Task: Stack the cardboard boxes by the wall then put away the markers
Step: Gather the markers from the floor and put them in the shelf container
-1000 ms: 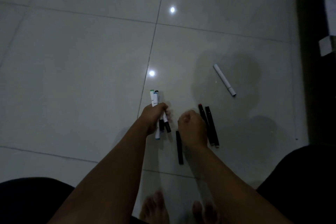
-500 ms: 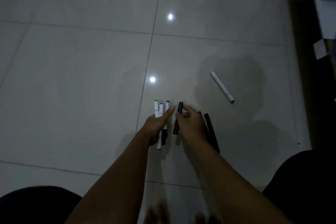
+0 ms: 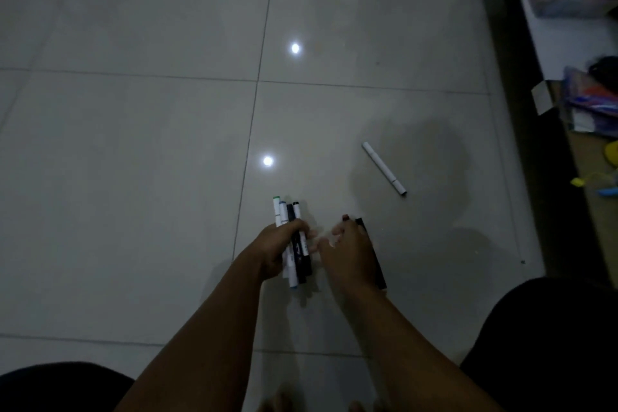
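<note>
Bundle of markers (image 3: 294, 241): four or so, white and black barrels side by side, caps pointing far, held just left of the scene's middle, above the tiled floor (image 3: 133, 177).
Left hand (image 3: 279, 249): fingers curled round the bundle, clamped on it at mid-length.
Right hand (image 3: 349, 252): just right of the bundle, palm down over two dark markers; fingers loosely spread and blurred (whether they touch anything cannot be told).
Dark markers (image 3: 374, 257): two lying parallel on the floor, mostly hidden under the right hand; a reddish cap end and a black end stick out on the far side.
White marker (image 3: 384, 168): alone on the floor, lying diagonally, far and right of both hands, well apart from them.
Shelf (image 3: 521, 110): dark frame along the right edge, holding papers and colourful clutter.
Reflections: two bright light spots on the glossy tiles, far of the left hand.
</note>
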